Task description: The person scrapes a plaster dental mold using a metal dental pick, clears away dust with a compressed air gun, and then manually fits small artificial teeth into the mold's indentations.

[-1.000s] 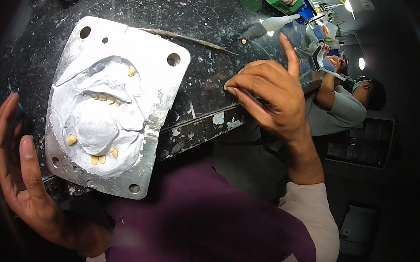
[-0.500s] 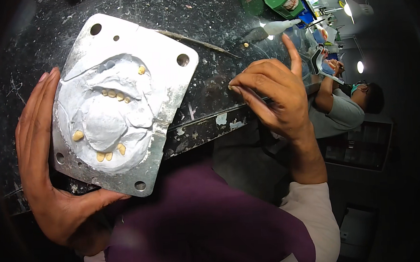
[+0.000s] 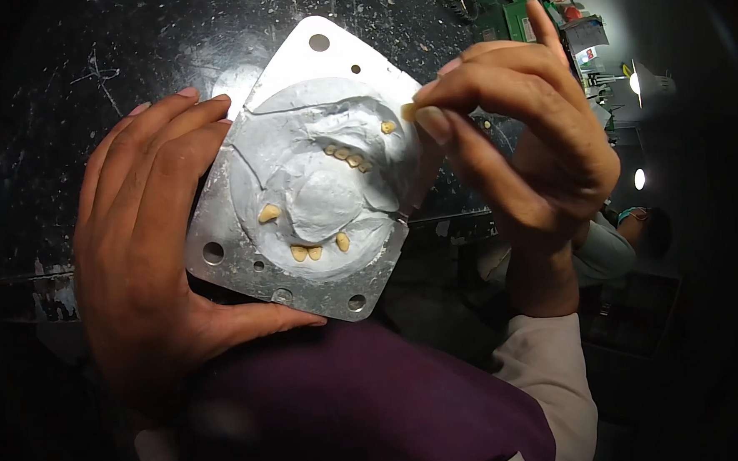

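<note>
My left hand (image 3: 156,233) grips a metal denture flask half (image 3: 315,70), fingers along its left edge and thumb under its lower edge. White plaster (image 3: 330,203) fills it, moulded into ridges and a rounded middle dome. Several yellowish artificial teeth sit in the plaster: a short row (image 3: 347,156) above the dome, a single tooth (image 3: 388,127) at upper right, one tooth (image 3: 270,212) at left and a few more (image 3: 307,253) at the bottom. Over the flask's right corner, my right hand (image 3: 539,130) pinches a small yellowish tooth (image 3: 409,111) between thumb and forefinger.
The black, scuffed workbench (image 3: 168,57) lies beneath, its worn front edge (image 3: 51,289) crossing the view. Green containers (image 3: 518,22) stand at the far right end. Beyond them are a lit lamp (image 3: 641,84) and another person (image 3: 608,251), mostly in shadow.
The flask now appears further right in view, still in my left hand. My right hand has come from the bench to the flask's right corner, a small tooth now visible in its pinch.
</note>
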Motion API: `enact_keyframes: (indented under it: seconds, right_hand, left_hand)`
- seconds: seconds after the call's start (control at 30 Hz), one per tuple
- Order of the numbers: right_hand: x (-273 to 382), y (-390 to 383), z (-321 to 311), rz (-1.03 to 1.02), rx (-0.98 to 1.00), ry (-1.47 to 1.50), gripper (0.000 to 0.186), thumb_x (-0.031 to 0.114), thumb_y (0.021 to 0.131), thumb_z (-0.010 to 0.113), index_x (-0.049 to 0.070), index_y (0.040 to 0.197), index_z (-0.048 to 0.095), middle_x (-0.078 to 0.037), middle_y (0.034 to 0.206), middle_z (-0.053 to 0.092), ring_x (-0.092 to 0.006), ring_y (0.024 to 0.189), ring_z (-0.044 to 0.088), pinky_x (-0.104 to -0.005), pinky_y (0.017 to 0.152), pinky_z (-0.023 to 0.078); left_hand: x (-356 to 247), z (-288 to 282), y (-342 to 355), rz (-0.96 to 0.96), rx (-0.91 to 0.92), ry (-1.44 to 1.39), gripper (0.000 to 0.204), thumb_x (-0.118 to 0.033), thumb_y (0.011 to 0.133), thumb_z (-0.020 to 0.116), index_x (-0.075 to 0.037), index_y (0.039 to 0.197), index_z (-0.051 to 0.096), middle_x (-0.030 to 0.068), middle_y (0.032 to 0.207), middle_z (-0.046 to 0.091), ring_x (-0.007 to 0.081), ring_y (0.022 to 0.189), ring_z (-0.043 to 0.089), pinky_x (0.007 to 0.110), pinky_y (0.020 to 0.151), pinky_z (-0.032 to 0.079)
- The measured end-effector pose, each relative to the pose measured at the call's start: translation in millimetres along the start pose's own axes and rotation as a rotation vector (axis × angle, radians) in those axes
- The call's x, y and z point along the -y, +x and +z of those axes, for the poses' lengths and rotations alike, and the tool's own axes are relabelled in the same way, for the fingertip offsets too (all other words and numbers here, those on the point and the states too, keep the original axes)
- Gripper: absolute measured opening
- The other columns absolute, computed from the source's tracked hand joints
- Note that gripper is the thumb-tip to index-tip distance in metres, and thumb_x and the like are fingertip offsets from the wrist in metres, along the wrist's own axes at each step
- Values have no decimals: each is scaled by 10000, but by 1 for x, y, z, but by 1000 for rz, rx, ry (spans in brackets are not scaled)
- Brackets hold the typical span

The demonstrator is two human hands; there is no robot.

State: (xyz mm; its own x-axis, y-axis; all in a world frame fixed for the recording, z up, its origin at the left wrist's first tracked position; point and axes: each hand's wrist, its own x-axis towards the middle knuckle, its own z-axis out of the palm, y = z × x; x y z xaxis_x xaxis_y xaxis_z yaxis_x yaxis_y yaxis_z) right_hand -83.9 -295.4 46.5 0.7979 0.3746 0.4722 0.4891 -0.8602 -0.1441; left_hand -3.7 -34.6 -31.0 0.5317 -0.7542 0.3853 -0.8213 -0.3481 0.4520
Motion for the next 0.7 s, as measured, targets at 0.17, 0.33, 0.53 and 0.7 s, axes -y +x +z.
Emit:
enact_keyframes:
  seconds: [0.17,0.33,0.53,0.7]
  right_hand:
    - [9,9,9,122,111,-104,264,16,714,832,111,954,780,25,843,719,-146,851,659,-528,1188,276]
    - [10,12,13,147,125,-94,251,35,710,843,127,935,782,43,827,699,-133,840,654,-514,1187,272]
    - [7,15,11,137,167,-115,254,38,699,847,132,926,782,47,820,699,-130,831,657,-516,1183,278]
    - [4,17,11,117,196,-126,262,40,686,852,130,922,782,42,817,705,-130,822,658,-516,1172,298]
  left_hand:
    - [1,-4,1,84,-48,-33,1147,-704,455,879,28,1292,597,175,1328,645,367,1343,543,557,1146,374]
    - [3,-2,-1,28,-16,-71,1134,-704,477,875,32,1292,595,180,1320,647,364,1333,552,562,1140,380]
    - [6,0,0,52,-3,-84,1135,-701,492,877,40,1300,585,195,1318,643,375,1330,552,574,1136,378]
    - [6,-1,-1,54,8,-88,1137,-690,491,885,45,1304,581,194,1320,642,375,1331,552,576,1136,376]
